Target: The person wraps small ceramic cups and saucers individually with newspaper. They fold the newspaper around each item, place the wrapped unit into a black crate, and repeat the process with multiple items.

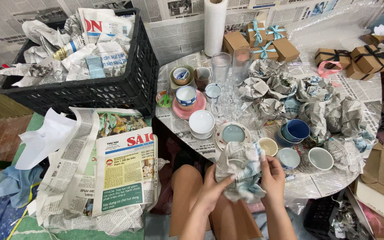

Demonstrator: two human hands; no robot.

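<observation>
Both hands — left hand [213, 186], right hand [272, 174] — clasp a crumpled newspaper-wrapped bundle [241, 171] over the lap, at the near edge of the round newspaper-covered worktop [321, 182], just beside a small cream ceramic cup [268, 146].

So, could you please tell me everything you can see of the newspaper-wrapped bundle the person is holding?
The newspaper-wrapped bundle is a rounded lump of crumpled grey newsprint with bluish patches. What it wraps is hidden. It is held above the person's lap, at the near edge of the round table. The left hand grips its lower left side, fingers pressed into the paper; the right hand holds its right side, fingertips at the upper edge. Its top overlaps, in view, the saucer behind.
</observation>
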